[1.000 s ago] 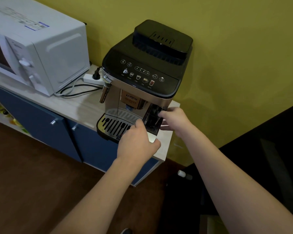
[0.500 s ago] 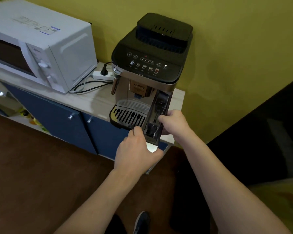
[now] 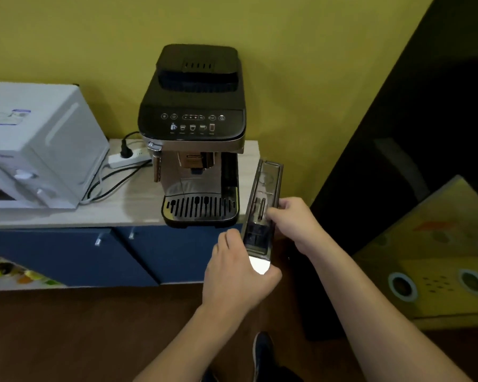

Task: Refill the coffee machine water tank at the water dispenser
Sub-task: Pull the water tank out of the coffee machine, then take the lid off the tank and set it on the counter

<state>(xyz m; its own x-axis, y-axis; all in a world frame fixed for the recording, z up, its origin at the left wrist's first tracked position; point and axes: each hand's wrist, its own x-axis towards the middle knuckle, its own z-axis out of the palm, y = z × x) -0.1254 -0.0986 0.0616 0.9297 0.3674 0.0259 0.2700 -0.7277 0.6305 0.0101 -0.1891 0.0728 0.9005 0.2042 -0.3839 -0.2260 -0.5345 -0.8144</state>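
Beside the coffee machine (image 3: 193,139), left hand (image 3: 236,274) and right hand (image 3: 294,220) grip the water tank (image 3: 262,205), microwave (image 3: 36,150) well apart.

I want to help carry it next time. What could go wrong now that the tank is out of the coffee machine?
The water tank is long and narrow, and the left hand and right hand hold only its near end, so it might tip or slip. Its far end sits close to the counter edge and the coffee machine, so swinging it could bump them.
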